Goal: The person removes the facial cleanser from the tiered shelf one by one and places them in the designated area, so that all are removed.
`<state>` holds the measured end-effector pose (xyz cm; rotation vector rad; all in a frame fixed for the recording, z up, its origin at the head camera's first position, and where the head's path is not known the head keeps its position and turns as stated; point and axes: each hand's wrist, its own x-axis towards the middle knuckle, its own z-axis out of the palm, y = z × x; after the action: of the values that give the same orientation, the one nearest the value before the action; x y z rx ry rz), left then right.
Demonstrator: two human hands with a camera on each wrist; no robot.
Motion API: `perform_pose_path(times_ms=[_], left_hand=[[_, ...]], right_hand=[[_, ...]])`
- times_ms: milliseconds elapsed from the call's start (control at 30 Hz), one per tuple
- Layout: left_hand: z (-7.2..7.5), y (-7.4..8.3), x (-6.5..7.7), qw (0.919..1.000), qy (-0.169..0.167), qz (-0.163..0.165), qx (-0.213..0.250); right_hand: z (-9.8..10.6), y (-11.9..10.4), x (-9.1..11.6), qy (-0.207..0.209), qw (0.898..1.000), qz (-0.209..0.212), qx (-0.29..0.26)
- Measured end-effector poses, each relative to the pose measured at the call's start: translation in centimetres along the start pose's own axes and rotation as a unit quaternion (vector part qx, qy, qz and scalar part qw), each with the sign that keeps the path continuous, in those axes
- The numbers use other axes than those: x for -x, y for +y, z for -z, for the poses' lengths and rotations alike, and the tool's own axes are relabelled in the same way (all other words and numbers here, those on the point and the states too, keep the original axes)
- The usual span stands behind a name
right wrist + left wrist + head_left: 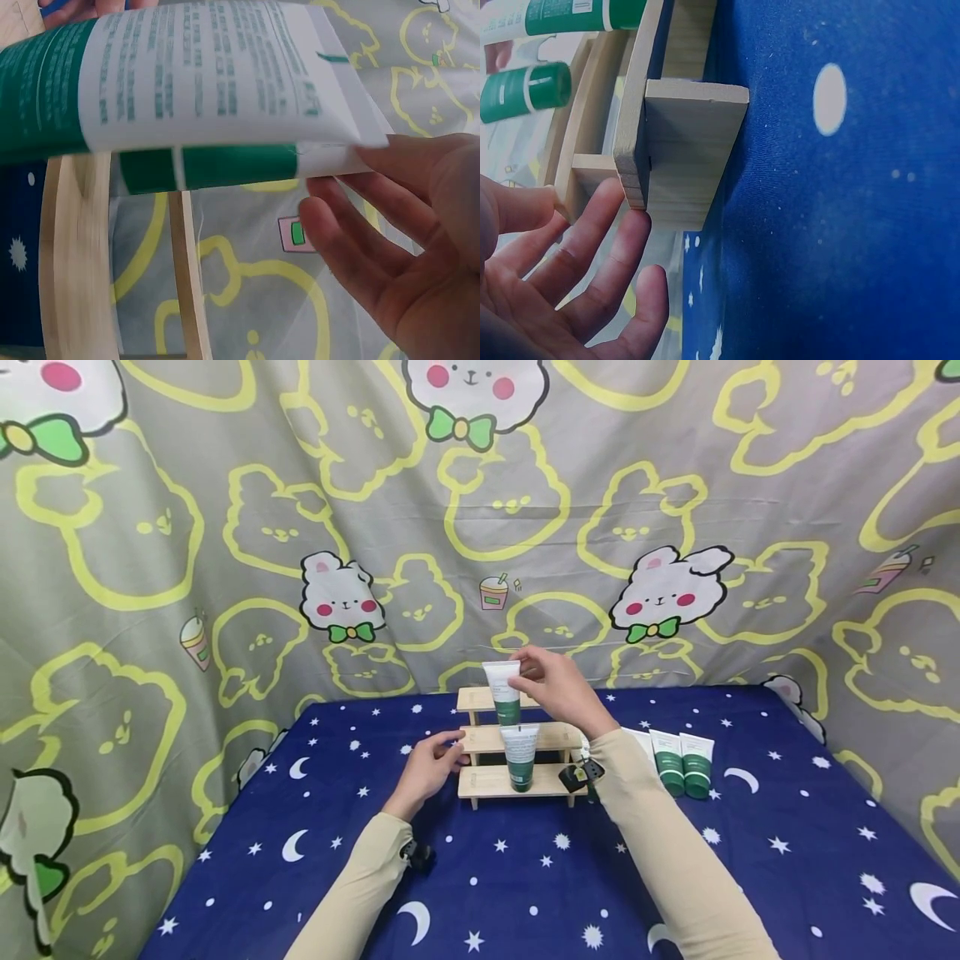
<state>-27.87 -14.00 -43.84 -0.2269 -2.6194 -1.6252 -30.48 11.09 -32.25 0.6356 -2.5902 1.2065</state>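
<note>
My right hand point(558, 685) pinches a white and green squeeze tube point(502, 692) by its flat top end, cap downward, over the middle step of a three-tier wooden stand point(482, 740). In the right wrist view the held tube point(240, 166) is partly covered by a nearer tube point(195, 75). That second tube point(521, 758) stands cap down on the lowest step. At the stand's left end, my left hand point(432, 764) holds the middle step's corner between thumb and index finger. Its other fingers touch the edge of the lowest step point(634, 161) in the left wrist view.
Several similar tubes point(697, 764) lie to the right of the stand, partly behind the right sleeve. Under everything is a dark blue cloth point(510, 885) with moons and stars. A patterned curtain point(420, 527) hangs close behind the stand.
</note>
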Motion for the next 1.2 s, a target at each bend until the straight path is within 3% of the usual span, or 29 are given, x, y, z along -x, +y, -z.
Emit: perform_pose_path(times_ms=[233,600,933,1200], left_hand=[[0.0,0.0,0.1,0.9999,0.004,-0.008,-0.01],[0.0,0.1,0.1,1.0,0.0,0.0,-0.004],[0.1,0.2,0.3,0.9999,-0.002,0.008,-0.006],[0.1,0.2,0.2,1.0,0.001,-0.005,-0.007]], right_hand=[[1.2,1.1,1.2,0.052,0.998,0.006,-0.03],[3.1,3.3,3.5,0.075,0.994,-0.016,-0.08],[4.7,4.6,5.2,0.103,0.991,-0.029,-0.077],[5.9,5.4,6.5,0.126,0.989,-0.032,-0.068]])
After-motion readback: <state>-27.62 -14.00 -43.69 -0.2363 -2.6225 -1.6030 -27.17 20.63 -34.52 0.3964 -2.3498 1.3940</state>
